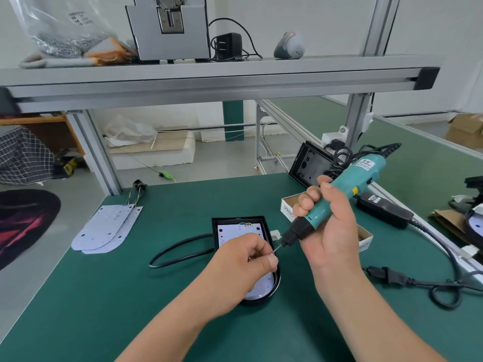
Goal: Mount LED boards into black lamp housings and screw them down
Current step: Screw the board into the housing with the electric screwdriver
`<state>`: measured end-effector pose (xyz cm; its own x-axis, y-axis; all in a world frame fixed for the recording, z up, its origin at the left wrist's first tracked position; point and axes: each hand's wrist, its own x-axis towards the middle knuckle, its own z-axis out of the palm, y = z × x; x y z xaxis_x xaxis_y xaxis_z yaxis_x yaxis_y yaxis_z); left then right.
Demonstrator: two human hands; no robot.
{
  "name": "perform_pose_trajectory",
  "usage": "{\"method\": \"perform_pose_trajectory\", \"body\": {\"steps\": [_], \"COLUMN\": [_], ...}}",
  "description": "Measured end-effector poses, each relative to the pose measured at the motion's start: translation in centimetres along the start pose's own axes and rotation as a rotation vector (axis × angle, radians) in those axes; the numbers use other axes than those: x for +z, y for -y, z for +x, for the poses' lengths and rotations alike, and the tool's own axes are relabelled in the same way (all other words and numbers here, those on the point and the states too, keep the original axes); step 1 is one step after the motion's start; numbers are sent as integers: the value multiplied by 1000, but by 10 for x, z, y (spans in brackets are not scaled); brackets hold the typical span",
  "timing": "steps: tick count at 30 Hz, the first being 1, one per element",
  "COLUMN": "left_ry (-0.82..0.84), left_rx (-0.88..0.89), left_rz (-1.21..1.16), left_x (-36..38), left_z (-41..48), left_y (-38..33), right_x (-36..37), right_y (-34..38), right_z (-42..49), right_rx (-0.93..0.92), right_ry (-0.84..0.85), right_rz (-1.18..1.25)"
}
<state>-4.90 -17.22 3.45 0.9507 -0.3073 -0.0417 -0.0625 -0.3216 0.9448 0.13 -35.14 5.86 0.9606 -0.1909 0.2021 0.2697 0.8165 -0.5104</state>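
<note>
The black lamp housing (266,232) lies flat at the centre of the green table (130,296), with an LED board (235,232) seated inside it. The left hand (243,267) covers the middle of the housing, its fingers curled and pinching a small part (271,254), too small to identify, at the bit (277,248). The right hand (329,226) grips the teal electric screwdriver (347,189), which is tilted down and to the left. A black cable (177,252) loops left from the housing.

Behind the right hand is an open cardboard box (287,205); its contents are hidden. Spare LED boards (107,231) are stacked to the left, well apart. A second housing (308,163) leans at the far right edge of the table.
</note>
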Motion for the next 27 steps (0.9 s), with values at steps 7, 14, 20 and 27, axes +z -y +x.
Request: {"method": "perform_pose_trajectory", "body": {"steps": [7, 14, 20, 27], "left_ry": [-35, -185, -232, -300], "left_rx": [-9, 10, -18, -35], "left_rz": [31, 190, 225, 187], "left_x": [2, 13, 15, 17], "left_z": [-1, -5, -5, -5], "left_y": [0, 0, -3, -7], "right_x": [-2, 4, 6, 2], "right_y": [0, 2, 0, -7], "right_z": [0, -4, -5, -5], "right_rx": [-9, -11, -55, -48], "right_ry": [38, 133, 98, -67], "right_rz": [-53, -191, -206, -126]}}
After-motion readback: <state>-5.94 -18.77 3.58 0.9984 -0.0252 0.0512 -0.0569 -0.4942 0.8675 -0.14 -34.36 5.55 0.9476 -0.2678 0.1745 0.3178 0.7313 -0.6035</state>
